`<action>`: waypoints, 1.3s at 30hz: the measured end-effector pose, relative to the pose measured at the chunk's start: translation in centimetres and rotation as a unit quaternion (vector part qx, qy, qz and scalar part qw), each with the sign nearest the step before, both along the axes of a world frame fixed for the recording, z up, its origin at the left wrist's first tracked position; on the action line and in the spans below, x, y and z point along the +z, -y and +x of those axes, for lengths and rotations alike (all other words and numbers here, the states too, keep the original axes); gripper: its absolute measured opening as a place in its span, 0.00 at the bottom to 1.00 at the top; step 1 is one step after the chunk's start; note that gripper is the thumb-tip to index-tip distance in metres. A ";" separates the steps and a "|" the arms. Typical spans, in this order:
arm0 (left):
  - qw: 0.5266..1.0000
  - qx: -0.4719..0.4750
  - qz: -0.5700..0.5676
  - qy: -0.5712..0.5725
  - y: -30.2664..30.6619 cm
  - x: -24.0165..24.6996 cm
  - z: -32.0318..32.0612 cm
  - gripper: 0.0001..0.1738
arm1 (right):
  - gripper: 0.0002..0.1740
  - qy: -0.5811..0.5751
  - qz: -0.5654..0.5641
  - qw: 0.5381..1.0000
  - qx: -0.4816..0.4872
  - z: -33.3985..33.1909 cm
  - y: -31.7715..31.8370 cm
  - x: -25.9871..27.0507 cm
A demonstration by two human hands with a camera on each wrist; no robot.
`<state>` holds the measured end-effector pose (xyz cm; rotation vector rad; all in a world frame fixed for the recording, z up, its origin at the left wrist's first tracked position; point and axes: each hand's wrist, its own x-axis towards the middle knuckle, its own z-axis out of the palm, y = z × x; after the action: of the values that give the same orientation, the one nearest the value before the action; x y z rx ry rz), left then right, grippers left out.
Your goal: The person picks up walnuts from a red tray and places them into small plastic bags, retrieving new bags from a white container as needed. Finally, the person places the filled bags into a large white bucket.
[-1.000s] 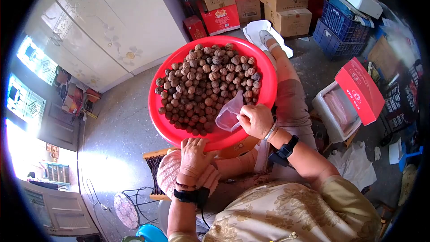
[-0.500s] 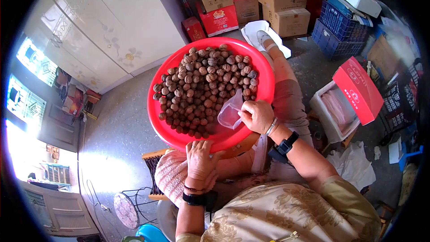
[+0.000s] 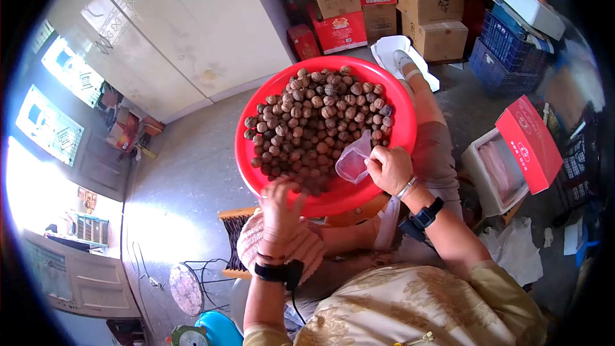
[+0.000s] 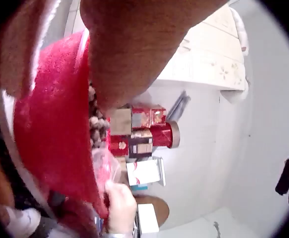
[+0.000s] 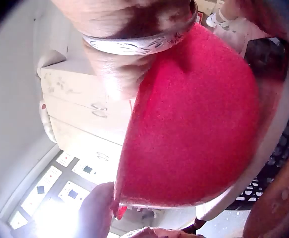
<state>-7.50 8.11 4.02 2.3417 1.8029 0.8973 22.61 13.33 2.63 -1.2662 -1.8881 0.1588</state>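
Observation:
A big red plastic basin (image 3: 246,154) full of walnuts (image 3: 320,112) sits in front of the person, over the lap. At its near right side, the right hand (image 3: 389,170) pinches the edge of a translucent plastic bag (image 3: 353,159), which hangs over the walnuts. The left hand (image 3: 280,208) is at the near left rim, blurred, with fingers extended toward the walnuts. Several walnuts beside it are smeared by motion. In the left wrist view, the forearm covers much of the basin (image 4: 55,124); the right wrist view shows mostly the basin's outer wall (image 5: 189,129).
A pink towel (image 3: 256,243) lies on the left knee. An open foam box (image 3: 480,160) with a red lid (image 3: 528,144) stands at right, near a white plastic bag (image 3: 516,253). Cardboard boxes (image 3: 439,38), blue crates (image 3: 506,51) and a white cabinet (image 3: 186,32) are farther off.
The left hand has shifted from resting on the rim to a raised position there, and walnuts near it have moved. The right hand keeps the bag. The head view has swung left.

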 end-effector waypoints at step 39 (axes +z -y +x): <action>0.881 0.341 -0.088 0.315 -5.4 -7.3 -6.7 0.30 | 0.10 -0.003 -0.046 0.999 -0.002 2.4 -1.2 -0.6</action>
<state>-14.18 13.55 -3.30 1.0637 2.2387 1.2813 24.97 14.56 2.04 -1.3300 -1.8915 0.2494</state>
